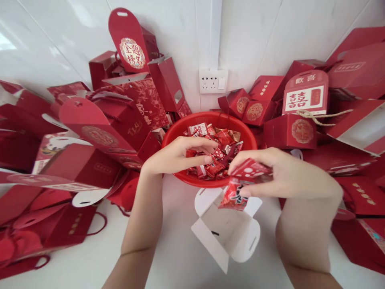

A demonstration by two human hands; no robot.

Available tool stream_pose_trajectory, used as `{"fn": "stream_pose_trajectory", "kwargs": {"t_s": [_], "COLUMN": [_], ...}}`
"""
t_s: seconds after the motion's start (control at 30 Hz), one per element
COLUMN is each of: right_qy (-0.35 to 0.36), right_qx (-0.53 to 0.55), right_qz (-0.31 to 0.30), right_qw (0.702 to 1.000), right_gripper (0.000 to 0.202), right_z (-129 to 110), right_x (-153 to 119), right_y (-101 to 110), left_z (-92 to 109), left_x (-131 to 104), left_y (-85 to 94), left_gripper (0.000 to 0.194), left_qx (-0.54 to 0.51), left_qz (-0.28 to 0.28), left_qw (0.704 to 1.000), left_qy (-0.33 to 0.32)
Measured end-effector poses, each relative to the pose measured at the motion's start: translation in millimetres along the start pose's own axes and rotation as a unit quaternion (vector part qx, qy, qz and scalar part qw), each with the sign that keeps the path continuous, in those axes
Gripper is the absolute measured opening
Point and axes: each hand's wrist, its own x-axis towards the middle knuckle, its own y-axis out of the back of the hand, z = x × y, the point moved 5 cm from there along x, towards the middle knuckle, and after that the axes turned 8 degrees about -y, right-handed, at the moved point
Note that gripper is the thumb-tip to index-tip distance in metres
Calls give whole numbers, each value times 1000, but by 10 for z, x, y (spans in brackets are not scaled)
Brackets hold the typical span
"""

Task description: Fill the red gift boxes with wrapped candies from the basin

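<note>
The right hand [278,172] pinches red packs [233,196] in its fingers, over the open white box [222,224]: hold snugly, don't squash. The left hand [177,154], fingers half open and empty, is over the red basket [207,184].

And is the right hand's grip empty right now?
No, the right hand's grip holds shiny red packets over the open white box.

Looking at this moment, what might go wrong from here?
The red packets in the right hand stick out past its grip, so one might slip and miss the open box below. The left hand, over the heaped basket, might nudge wrapped pieces over the rim. Boxes piled on the right might topple if brushed.
</note>
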Motion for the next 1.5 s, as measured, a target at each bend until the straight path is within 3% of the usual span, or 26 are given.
{"fn": "stream_pose_trajectory", "kwargs": {"t_s": [0.1, 0.3, 0.37, 0.47, 0.6, 0.67, 0.73, 0.83, 1.0, 1.2, 1.33, 1.4, 1.5], "right_qy": [-9, -41, -30, 4, 35, 38, 33, 26, 16, -14, -12, -16, -17], "right_qx": [-67, 140, 143, 32, -98, -113, -103, -99, -143, -161, -206, -224, -234], "right_qz": [-1, 50, 54, -5, -120, -88, -8, 79, 151, 173, 167, 161, 158], "right_qw": [998, 988, 988, 999, 987, 989, 994, 992, 978, 972, 964, 961, 959], "right_gripper": [30, 23, 21, 16, 23, 38, 47, 46, 44, 44, 50, 53, 56], "right_z": [-9, 11, -14, -98, -149, -135, -108, -83, -139, -131, -80, -46, -9], "right_x": [84, 58, 14, -21, -10, 4, -23, -170, -459, -570, -598, -612, -619], "right_y": [-96, -69, -39, -87, -281, -292, -223, -84, 122, 216, 227, 229, 236], "left_z": [34, -8, -51, -114, -142, -146, -155, -197, -417, -754, -880, -916, -949], "left_x": [-11, -53, -66, -70, -40, -24, -15, -10, 78, 281, 272, 254, 257], "left_y": [7, 100, 125, 141, 116, 92, 71, 43, -11, -284, -419, -429, -397], "left_gripper": [39, 39, 39, 39, 37, 37, 37, 37, 35, 42, 96, 105, 86], "left_qx": [2, 38, 72, 111, 121, 117, 112, 108, 170, 314, 362, 363, 342], "left_qz": [7, 35, 28, 12, -8, -15, -16, -24, -98, -257, -295, -296, -283], "left_qw": [1000, 998, 997, 993, 992, 992, 993, 993, 979, 902, 850, 844, 865], "left_qy": [9, 30, 30, 36, 37, 38, 38, 32, 48, 149, 245, 261, 236]}}
